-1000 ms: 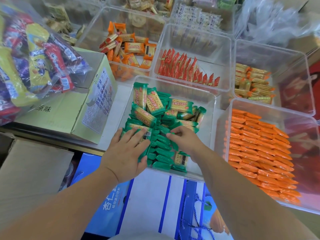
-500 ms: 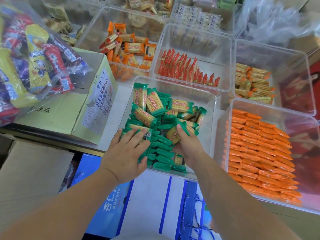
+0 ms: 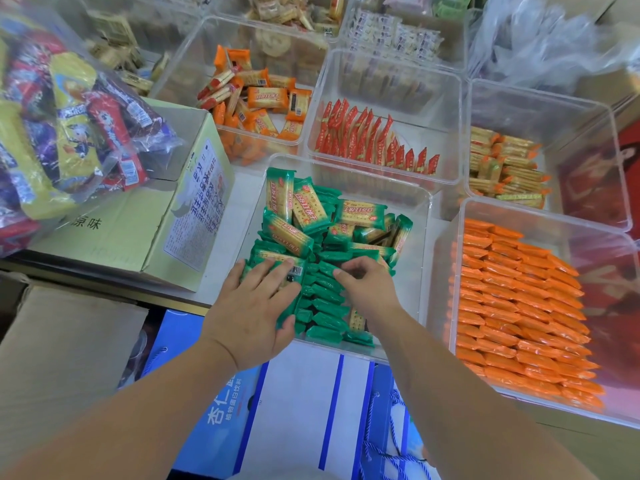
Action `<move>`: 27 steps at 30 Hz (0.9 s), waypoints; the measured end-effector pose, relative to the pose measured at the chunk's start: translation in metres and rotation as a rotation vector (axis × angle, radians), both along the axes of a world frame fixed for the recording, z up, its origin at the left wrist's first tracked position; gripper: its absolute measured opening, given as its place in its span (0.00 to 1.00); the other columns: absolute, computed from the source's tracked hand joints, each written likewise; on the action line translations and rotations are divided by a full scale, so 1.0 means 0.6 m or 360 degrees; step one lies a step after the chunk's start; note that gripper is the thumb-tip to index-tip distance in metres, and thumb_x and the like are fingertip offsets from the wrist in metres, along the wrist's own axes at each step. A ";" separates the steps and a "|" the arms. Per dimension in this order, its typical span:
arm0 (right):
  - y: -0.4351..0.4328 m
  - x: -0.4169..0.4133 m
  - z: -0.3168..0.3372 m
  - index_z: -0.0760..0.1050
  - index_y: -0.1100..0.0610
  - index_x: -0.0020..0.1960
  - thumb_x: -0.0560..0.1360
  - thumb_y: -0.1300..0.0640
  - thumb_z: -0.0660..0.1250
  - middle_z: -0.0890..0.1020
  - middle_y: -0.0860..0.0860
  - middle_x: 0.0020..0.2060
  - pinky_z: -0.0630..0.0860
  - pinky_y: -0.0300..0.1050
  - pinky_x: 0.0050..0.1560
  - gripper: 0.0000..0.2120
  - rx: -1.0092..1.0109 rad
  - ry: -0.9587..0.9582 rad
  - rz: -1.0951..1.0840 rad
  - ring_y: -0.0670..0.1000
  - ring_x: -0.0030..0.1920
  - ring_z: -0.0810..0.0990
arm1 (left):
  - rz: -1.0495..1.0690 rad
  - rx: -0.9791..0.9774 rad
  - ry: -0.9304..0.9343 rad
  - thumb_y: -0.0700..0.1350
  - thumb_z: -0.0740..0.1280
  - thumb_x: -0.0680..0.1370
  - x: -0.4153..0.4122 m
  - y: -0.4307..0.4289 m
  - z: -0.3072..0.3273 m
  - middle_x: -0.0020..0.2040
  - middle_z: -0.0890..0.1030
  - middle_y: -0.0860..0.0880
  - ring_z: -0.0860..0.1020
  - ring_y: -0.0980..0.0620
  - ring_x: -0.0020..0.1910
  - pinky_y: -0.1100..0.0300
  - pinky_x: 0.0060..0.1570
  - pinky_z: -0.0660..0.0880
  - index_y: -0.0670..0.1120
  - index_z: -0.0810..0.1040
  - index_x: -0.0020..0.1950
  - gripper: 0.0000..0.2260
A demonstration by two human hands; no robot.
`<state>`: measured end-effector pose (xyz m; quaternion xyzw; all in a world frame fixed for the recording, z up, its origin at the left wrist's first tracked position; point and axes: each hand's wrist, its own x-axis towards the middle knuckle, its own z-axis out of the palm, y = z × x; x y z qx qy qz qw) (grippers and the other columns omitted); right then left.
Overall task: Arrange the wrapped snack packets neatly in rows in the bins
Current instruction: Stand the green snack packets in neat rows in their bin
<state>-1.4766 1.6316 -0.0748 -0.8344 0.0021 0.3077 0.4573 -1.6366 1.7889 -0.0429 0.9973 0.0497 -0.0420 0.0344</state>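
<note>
Pale counter (image 3: 232, 233), clear bins (image 3: 428, 237), perhaps bags (image 3: 554, 46) behind

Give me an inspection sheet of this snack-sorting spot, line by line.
Surface: pale counter, crowded with clear bins.
Job's things: green packets in the near bin, rowed in front, jumbled behind; orange packets rowed; red packets standing in a row.
Clutter: cardboard box, with a bag of snacks lying over it.
Hands: left hand flat on the green row; right hand pinches green packets.
Cables: nothing seen.
Surroundings: blue cartons below the counter.
</note>
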 end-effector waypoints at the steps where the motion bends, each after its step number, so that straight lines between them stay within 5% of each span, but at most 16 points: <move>1: 0.005 -0.001 0.000 0.76 0.50 0.52 0.74 0.49 0.75 0.80 0.46 0.46 0.84 0.56 0.45 0.12 -0.0053 -0.0069 -0.0013 0.54 0.46 0.83 | 0.0001 0.0000 0.0002 0.56 0.59 0.74 0.000 0.000 0.000 0.73 0.72 0.46 0.69 0.42 0.71 0.36 0.71 0.62 0.50 0.76 0.63 0.20; 5: 0.013 0.003 0.000 0.67 0.46 0.72 0.75 0.48 0.74 0.78 0.45 0.56 0.83 0.55 0.49 0.29 -0.0084 -0.0223 0.0109 0.49 0.51 0.80 | 0.0004 -0.0002 -0.0005 0.56 0.59 0.74 0.000 0.000 -0.001 0.73 0.72 0.47 0.69 0.42 0.72 0.36 0.71 0.61 0.50 0.76 0.63 0.20; 8: 0.013 0.009 0.000 0.71 0.46 0.72 0.79 0.46 0.67 0.79 0.52 0.61 0.79 0.48 0.52 0.22 -0.0351 -0.0387 0.0507 0.49 0.49 0.80 | 0.0003 -0.0006 -0.0010 0.56 0.59 0.74 -0.001 0.000 -0.001 0.73 0.72 0.46 0.69 0.42 0.71 0.36 0.71 0.62 0.50 0.76 0.63 0.21; 10: 0.011 0.012 0.002 0.71 0.48 0.72 0.81 0.46 0.64 0.75 0.53 0.67 0.75 0.48 0.61 0.21 -0.0415 -0.0446 0.0652 0.53 0.60 0.77 | 0.0007 -0.0011 -0.0013 0.57 0.59 0.74 -0.001 0.000 0.000 0.73 0.72 0.46 0.70 0.42 0.71 0.36 0.71 0.62 0.50 0.76 0.63 0.21; 14: 0.005 0.016 0.028 0.58 0.50 0.80 0.84 0.46 0.58 0.70 0.56 0.74 0.70 0.53 0.68 0.27 -0.0589 -0.0466 0.1122 0.58 0.70 0.70 | 0.0003 -0.0020 -0.0017 0.56 0.58 0.75 0.000 0.000 0.000 0.73 0.72 0.46 0.70 0.42 0.72 0.35 0.71 0.62 0.50 0.77 0.63 0.21; 18: -0.009 0.033 0.078 0.60 0.44 0.79 0.82 0.46 0.60 0.82 0.53 0.60 0.81 0.52 0.49 0.26 -0.0669 -0.0934 0.1294 0.55 0.53 0.81 | 0.0013 -0.0018 0.0012 0.57 0.58 0.75 0.000 0.000 -0.001 0.73 0.73 0.46 0.70 0.42 0.72 0.35 0.71 0.62 0.50 0.78 0.64 0.22; 21: -0.021 0.071 0.100 0.69 0.47 0.74 0.75 0.46 0.71 0.81 0.49 0.58 0.79 0.51 0.54 0.29 -0.0797 -0.1312 0.1373 0.54 0.57 0.78 | 0.0010 -0.0023 0.0016 0.57 0.58 0.75 -0.001 0.001 0.000 0.73 0.72 0.46 0.70 0.42 0.72 0.35 0.70 0.63 0.50 0.78 0.64 0.22; 25: -0.024 0.100 0.089 0.61 0.53 0.78 0.63 0.36 0.78 0.73 0.54 0.68 0.74 0.56 0.65 0.50 -0.1325 -0.0965 0.1754 0.58 0.67 0.71 | 0.0002 -0.0019 0.0013 0.56 0.58 0.75 -0.001 0.001 0.000 0.73 0.72 0.45 0.70 0.41 0.72 0.35 0.70 0.63 0.50 0.78 0.64 0.22; 27: -0.019 0.099 0.069 0.60 0.54 0.77 0.65 0.36 0.76 0.73 0.55 0.66 0.76 0.56 0.62 0.48 -0.1402 -0.0810 0.1802 0.59 0.66 0.72 | 0.0002 -0.0020 0.0012 0.56 0.58 0.75 -0.001 0.002 -0.001 0.73 0.72 0.45 0.70 0.41 0.72 0.35 0.70 0.63 0.50 0.77 0.64 0.22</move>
